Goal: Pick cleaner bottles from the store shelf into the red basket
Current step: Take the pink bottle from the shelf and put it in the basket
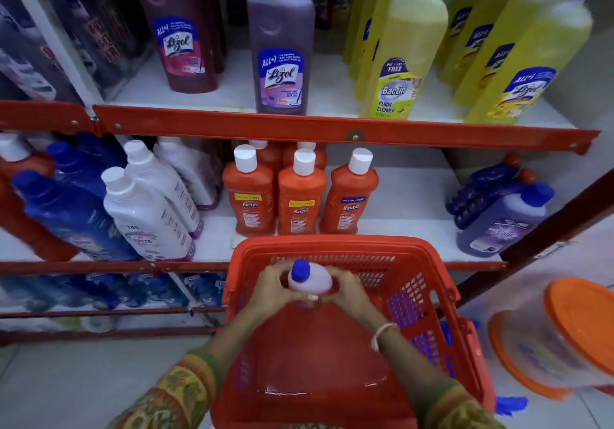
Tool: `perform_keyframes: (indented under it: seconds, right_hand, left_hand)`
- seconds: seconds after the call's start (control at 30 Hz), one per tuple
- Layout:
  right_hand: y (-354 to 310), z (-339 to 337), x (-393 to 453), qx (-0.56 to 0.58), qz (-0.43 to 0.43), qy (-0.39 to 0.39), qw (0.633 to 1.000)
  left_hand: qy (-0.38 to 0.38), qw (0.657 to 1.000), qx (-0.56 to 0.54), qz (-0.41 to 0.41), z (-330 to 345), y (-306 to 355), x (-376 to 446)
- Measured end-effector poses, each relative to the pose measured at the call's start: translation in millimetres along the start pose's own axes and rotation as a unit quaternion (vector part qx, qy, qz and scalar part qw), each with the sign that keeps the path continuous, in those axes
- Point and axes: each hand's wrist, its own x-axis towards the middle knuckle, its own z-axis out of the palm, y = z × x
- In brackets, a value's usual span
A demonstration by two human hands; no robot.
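Over the far half of the red basket (349, 249), both hands hold one cleaner bottle (309, 280) upright, cap toward the camera. The left hand (267, 287) wraps the bottle's left shoulder and the right hand (350, 290) wraps its right shoulder; the fingers of both hands are curled and pressed against the bottle's sides, not spread.

Procedure for the step in hand, as judged from this view:
- Keep both hands level so the bottle descends vertically and stays upright.
- Lower it until the base meets the basket floor; whether it already touches cannot be told, as the body is hidden below the shoulders.
- Place it near the far wall, leaving the near floor free for further bottles.
- Release only once the bottle stands unaided.

Appearance of the bottle: a pale lilac, translucent body with rounded shoulders and a blue screw cap (300, 269). Its label is not visible from above. It resembles the purple bottle (501, 226) at the right end of the middle shelf (408, 196). The basket floor appears otherwise unoccupied.
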Motion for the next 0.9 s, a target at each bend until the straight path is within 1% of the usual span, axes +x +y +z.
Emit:
perform_keyframes:
  seconds: [0.13, 0.23, 0.33, 0.43, 0.57, 0.7, 0.83, 0.9]
  right_hand:
    - [26, 28, 1, -0.045, 0.048, -0.01, 0.998]
    - [41, 44, 0, -0.066, 0.082, -0.02, 0.994]
    - [52, 56, 1, -0.08, 0.098, -0.024, 0.992]
    - [55, 61, 2, -0.094, 0.104, -0.031, 0.99]
    - [58, 65, 1, -0.111, 0.109, -0.041, 0.987]
    - [52, 64, 0, -0.125, 0.093, -0.054, 0.986]
    - [31, 46, 4, -0.148, 0.061, -0.106, 0.981]
    - [10, 27, 8, -0.132, 0.036, -0.12, 0.983]
  left_hand:
    - [0.004, 0.997, 0.006, -0.074, 16, -40, -3]
    - [-0.004, 0.994, 0.013, -0.109, 25, -65, -3]
    - [-0.009, 0.991, 0.021, -0.132, 30, -81, -5]
    - [-0.01, 0.991, 0.017, -0.129, 29, -77, -9]
    - [-0.014, 0.99, 0.038, -0.136, 27, -78, -13]
    - [-0.015, 0.987, 0.102, -0.126, 23, -78, -16]
    - [-0.07, 0.974, 0.187, -0.11, 10, -55, -18]
    - [-0.066, 0.972, 0.209, -0.08, -1, -39, -18]
